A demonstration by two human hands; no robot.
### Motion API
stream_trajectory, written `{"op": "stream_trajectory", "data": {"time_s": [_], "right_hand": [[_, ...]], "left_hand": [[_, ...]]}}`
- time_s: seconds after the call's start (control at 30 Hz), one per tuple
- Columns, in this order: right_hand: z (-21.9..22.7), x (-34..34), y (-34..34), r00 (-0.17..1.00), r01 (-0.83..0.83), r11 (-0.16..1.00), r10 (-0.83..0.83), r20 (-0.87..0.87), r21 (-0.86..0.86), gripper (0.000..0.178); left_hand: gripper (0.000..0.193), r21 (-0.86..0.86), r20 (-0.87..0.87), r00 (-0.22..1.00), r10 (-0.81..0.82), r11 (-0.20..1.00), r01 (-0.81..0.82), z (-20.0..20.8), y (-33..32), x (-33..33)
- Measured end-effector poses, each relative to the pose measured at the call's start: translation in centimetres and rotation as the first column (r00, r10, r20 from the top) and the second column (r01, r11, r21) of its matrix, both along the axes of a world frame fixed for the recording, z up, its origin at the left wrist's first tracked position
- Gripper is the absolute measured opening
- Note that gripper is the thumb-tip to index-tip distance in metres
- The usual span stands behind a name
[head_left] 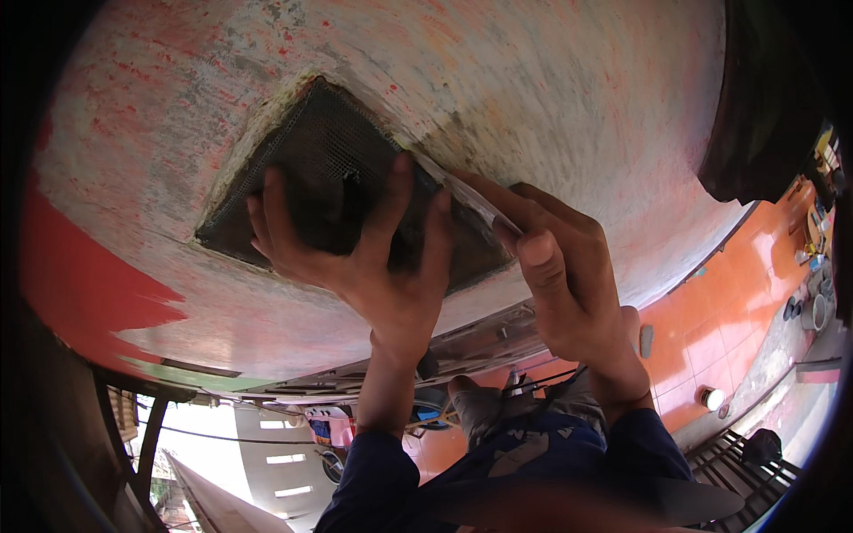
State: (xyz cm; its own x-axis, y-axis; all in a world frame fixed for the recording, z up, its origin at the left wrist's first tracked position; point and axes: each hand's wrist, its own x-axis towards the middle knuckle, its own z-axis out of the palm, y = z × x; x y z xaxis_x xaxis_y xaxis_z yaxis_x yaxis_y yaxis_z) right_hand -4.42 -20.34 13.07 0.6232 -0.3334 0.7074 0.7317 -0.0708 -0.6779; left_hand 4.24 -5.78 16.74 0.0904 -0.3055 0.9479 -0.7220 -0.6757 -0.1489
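A worn, pale wall (498, 71) with red and grey patches fills the upper view. Set into it is a four-sided opening covered by dark wire mesh (329, 133). My left hand (378, 280) lies against the mesh with its fingers spread and holds nothing. In my right hand (577, 275) a thin, flat, pale piece (475, 200) is pinched between thumb and fingers. Seen nearly edge-on, it lies along the right-hand edge of the opening; its exact kind does not show.
Bright red paint (89, 275) covers the wall's left side. A dark, rough-edged mass (764, 107) hangs at upper right. Far below lies an orange tiled floor (702, 302) with a small pale container (711, 397). Dark metal bars (737, 466) stand at lower right.
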Motion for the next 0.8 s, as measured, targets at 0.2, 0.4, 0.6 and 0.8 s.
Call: {"op": "stream_trajectory", "data": {"time_s": [0.2,0.4,0.6,0.8], "right_hand": [[0.7,-0.4,0.3,0.997,0.059,0.998,-0.06,-0.055,-0.007,0.048],[-1.4,-1.7,1.0,0.989,0.026,0.999,-0.02,-0.148,0.038,0.056],[-4.8,-2.4,2.5,0.969,-0.091,0.983,0.125,-0.213,0.162,0.066],[-5.5,-1.7,2.9,0.973,0.031,0.997,-0.014,-0.231,0.073,0.053]], "left_hand": [[0.039,-0.021,0.029,0.998,-0.055,0.998,0.056,-0.1,-0.1,0.3],[0.038,0.032,0.031,0.999,0.015,0.999,-0.016,-0.1,-0.1,-0.1],[0.044,0.089,-0.017,0.996,0.088,0.992,-0.086,0.0,-0.1,-1.2],[0.043,0.106,-0.014,0.997,0.078,0.992,-0.076,0.1,-0.1,-1.1]]}}
